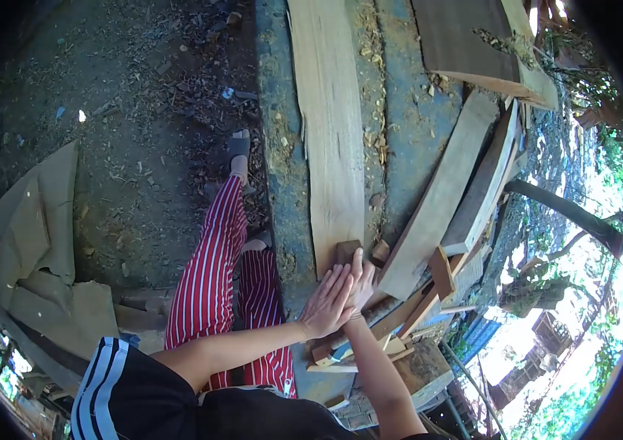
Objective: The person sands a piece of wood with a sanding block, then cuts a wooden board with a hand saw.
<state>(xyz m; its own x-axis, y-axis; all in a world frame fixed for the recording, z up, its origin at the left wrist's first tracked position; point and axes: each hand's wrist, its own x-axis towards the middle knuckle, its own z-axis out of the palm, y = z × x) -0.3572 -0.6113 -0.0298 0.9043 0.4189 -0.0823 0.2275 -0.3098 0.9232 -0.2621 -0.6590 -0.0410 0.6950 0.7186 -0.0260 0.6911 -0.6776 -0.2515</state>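
Observation:
A long pale plank (332, 125) lies on the blue-grey bench (282, 169). At its near end sits a small brown wooden block (349, 251). My right hand (358, 282) is at this block, fingers bent toward it; one finger points up along its edge. Across the back of that hand lies my left hand (326, 302), its fingers stretched out and pressed over it. Which fingers touch the block is partly hidden. A small wood chunk (380, 251) sits just right of the block.
Loose boards (440, 198) lean and lie on the right, with wood offcuts (399, 323) beside my hands. A thick dark slab (465, 40) rests at the far right. Cardboard sheets (55, 220) lie at left. Wood chips cover the ground and the bench's groove.

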